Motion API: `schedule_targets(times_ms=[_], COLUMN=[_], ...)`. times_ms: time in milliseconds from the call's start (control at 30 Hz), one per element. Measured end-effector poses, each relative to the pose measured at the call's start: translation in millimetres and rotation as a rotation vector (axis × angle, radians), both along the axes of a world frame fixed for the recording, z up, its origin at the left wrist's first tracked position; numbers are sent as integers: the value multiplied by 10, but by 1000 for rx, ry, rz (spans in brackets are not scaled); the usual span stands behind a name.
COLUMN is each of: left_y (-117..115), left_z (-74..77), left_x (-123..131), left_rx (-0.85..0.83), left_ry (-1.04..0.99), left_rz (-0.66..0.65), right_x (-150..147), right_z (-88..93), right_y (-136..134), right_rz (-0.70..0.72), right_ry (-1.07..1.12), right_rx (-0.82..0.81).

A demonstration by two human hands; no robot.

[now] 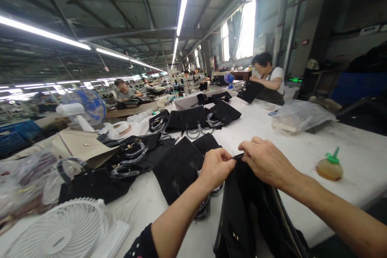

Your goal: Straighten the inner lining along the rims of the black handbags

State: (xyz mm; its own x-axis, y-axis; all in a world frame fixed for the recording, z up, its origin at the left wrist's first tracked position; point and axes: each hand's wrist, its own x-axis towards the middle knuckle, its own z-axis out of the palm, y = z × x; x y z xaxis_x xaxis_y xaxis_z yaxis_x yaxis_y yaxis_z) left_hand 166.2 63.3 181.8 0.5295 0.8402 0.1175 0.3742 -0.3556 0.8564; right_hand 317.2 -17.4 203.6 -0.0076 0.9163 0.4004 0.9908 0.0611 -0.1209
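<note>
The black bag (232, 213) is directly in front of you, at the near side of the white table (363, 161). Your left hand (216, 168) and right hand (264, 161) each pinch its top edge, close together. Other black bags (178, 165) lie beyond your left hand; a green-capped bottle (329, 170) sits to your right.

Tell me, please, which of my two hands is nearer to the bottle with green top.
Right. The right hand pinches the edge of the black bag, left of the bottle in view; the left hand pinches the same edge, farther left.
</note>
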Motion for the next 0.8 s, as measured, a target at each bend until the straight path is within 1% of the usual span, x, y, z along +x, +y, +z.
schedule_targets(times_ms=[100, 200, 300, 400, 500, 633, 700, 800], left_y=[1, -5, 4, 39, 70, 53, 33, 35], left_z=[-30, -17, 2, 6, 5, 21, 59, 148], left_x=[12, -2, -10, 11, 51, 86, 71, -3], left_rx=[-52, -157, -159, -85, 29, 144, 163, 180], left_ry=[-54, -75, -75, -30, 24, 81, 91, 83], left_rz=[-55, -160, -210, -190, -157, -117, -68, 48], right_x=[-10, -26, -42, -53, -68, -66, -15, 130], right_z=[3, 12, 22, 23, 8, -18, -5, 55], right_y=[11, 4, 0, 2, 13, 32, 21, -70], right_rz=[-20, -34, -37, -39, -48, -45, -22, 10], right_ry=[-34, -45, -47, -65, -87, -67, 15, 284], right_rx=[1, -3, -6, 1, 13, 28, 49, 144])
